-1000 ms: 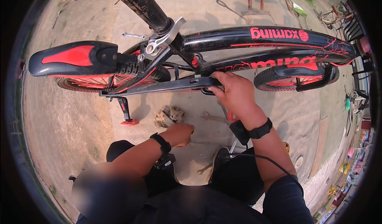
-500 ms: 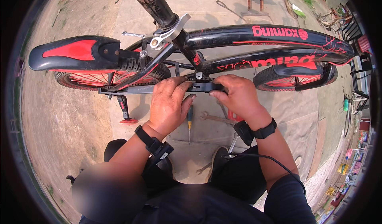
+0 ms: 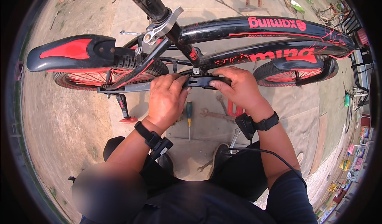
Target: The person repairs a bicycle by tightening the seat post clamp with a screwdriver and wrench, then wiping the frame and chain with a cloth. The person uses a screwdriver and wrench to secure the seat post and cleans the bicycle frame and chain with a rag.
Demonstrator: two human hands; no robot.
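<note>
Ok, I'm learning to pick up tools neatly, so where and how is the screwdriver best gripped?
Probably around its thick handle, from above on the side away from the bike: the screwdriver lies on the ground, handle toward the bike, slim shaft pointing away.

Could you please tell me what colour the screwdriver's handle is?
The screwdriver handle is dark teal and yellow, seen in the head view.

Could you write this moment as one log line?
left hand: gripping black chain guard | right hand: gripping its front end | screwdriver: on ground
</note>
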